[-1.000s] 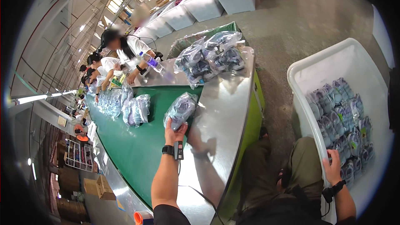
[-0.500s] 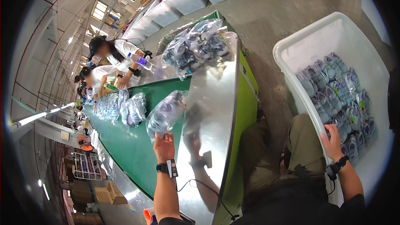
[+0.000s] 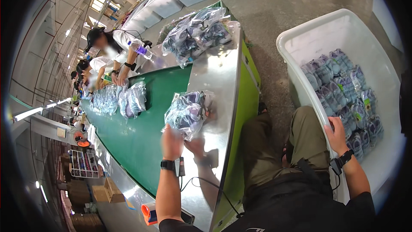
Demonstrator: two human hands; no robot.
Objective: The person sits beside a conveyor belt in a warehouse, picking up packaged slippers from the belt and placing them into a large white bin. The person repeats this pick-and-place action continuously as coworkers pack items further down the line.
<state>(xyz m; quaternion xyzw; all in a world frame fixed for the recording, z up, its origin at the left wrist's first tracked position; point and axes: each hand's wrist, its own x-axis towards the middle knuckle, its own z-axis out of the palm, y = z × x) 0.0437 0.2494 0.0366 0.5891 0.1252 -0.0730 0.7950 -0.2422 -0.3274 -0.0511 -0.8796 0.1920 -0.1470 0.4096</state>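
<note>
A clear plastic bag of pale blue-purple shoes [image 3: 186,112] lies across the edge between the green belt [image 3: 161,139] and its metal border. At the bag's near edge is my left hand [image 3: 172,142], smeared by motion, its fingers closed on the plastic and partly hidden by it. On my right, a large white bin [image 3: 302,75] holds rows of bagged shoes [image 3: 345,96]. My right hand [image 3: 336,135] grips the bin's near-left rim, fingers reaching over the inside.
Past the belt's far end lies a heap of bagged shoes [image 3: 195,34]. More bags [image 3: 133,99] sit farther left on the belt, where co-workers [image 3: 113,49] lean in. A water bottle [image 3: 141,50] is beside them. An orange tape dispenser-like object [image 3: 149,213] lies near my left forearm.
My left hand and the bagged shoes have shifted right, from the green belt onto its metal border, and the bag has turned. My right hand stays on the bin's rim.
</note>
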